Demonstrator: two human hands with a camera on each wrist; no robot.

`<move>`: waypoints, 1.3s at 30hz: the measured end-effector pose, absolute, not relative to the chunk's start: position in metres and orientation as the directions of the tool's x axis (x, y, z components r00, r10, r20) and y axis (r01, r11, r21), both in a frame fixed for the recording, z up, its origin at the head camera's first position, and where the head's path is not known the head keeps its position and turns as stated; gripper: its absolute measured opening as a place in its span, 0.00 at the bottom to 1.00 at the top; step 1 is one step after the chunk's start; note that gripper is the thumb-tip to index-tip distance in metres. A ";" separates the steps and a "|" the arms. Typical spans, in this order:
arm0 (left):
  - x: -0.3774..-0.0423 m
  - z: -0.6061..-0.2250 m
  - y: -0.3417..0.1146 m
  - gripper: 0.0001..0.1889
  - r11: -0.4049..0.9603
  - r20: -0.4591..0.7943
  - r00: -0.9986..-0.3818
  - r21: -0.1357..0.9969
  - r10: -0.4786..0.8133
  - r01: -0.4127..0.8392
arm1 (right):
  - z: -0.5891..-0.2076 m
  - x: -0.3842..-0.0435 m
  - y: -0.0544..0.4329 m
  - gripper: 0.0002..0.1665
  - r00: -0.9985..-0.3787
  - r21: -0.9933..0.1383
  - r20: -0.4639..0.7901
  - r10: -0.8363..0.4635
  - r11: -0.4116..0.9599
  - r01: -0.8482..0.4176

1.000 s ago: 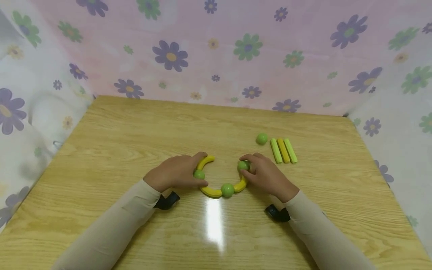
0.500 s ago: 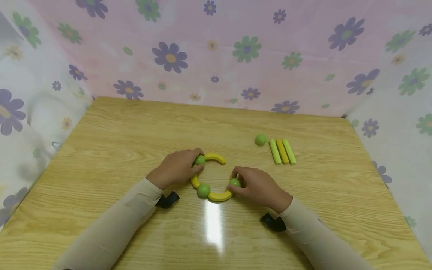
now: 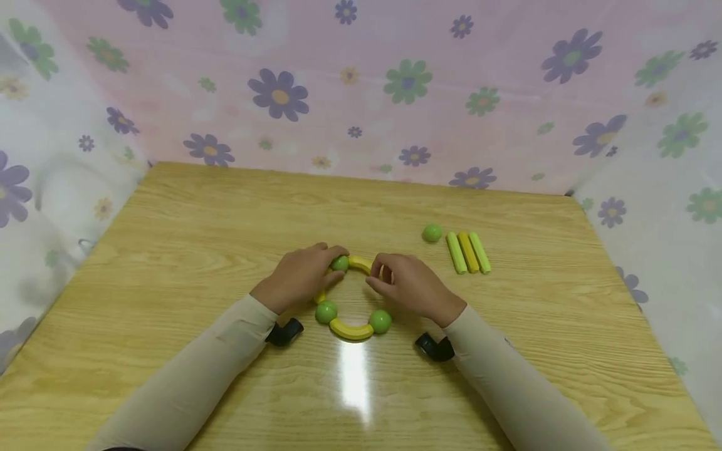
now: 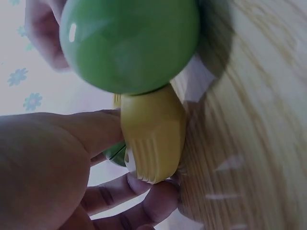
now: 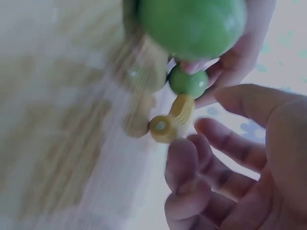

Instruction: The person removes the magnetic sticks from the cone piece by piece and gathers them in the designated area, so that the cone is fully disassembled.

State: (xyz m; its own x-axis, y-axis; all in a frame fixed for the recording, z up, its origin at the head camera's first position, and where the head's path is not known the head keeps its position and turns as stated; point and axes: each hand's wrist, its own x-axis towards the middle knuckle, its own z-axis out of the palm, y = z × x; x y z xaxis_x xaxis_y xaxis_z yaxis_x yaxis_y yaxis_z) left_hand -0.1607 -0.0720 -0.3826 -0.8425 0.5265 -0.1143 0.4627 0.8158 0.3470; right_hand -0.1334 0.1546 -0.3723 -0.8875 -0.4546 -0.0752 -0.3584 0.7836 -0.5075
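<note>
On the table lies an almost closed ring of green balls and curved yellow rods. My left hand (image 3: 299,275) grips the ring's upper-left green ball (image 3: 339,263) between thumb and fingers. In the left wrist view its thumb and fingers lie about a curved yellow rod (image 4: 153,134), joined to the lower-left green ball (image 4: 129,43). My right hand (image 3: 414,285) hovers by the loose end of the top curved yellow rod (image 3: 360,263), its fingers loosely bent. From the right wrist, that rod's end (image 5: 160,125) appears beyond the fingertips. The lower-right green ball (image 3: 380,321) ends the bottom curved rod (image 3: 351,329).
Behind my right hand, a loose green ball (image 3: 432,233) sits beside three straight rods (image 3: 469,252), two light green and one yellow. A flowered cloth (image 3: 338,94) surrounds the back and sides of the wooden table (image 3: 225,207).
The ring has turned clockwise under both hands. My right hand has released the lower-right green ball and moved up to the loose rod end. The left now holds a ball farther up.
</note>
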 end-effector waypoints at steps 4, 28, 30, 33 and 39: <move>-0.160 -0.384 -0.072 0.22 0.801 -0.091 -0.834 0.350 0.544 0.485 | -0.375 -0.147 0.151 0.17 -0.903 -0.503 -0.067 -0.423 0.796 -0.336; -0.158 -0.381 -0.076 0.22 0.800 -0.102 -0.844 0.393 0.527 0.453 | -0.387 -0.163 0.179 0.14 -0.899 -0.484 -0.107 -0.425 0.812 -0.327; -0.158 -0.381 -0.076 0.22 0.800 -0.100 -0.843 0.389 0.529 0.456 | -0.387 -0.160 0.186 0.14 -0.895 -0.483 -0.107 -0.433 0.809 -0.334; -0.159 -0.381 -0.076 0.22 0.799 -0.096 -0.842 0.385 0.531 0.461 | -0.388 -0.154 0.199 0.15 -0.892 -0.471 -0.105 -0.440 0.812 -0.345; -0.158 -0.382 -0.077 0.23 0.798 -0.094 -0.842 0.389 0.531 0.460 | -0.387 -0.139 0.219 0.16 -0.888 -0.460 -0.104 -0.447 0.814 -0.356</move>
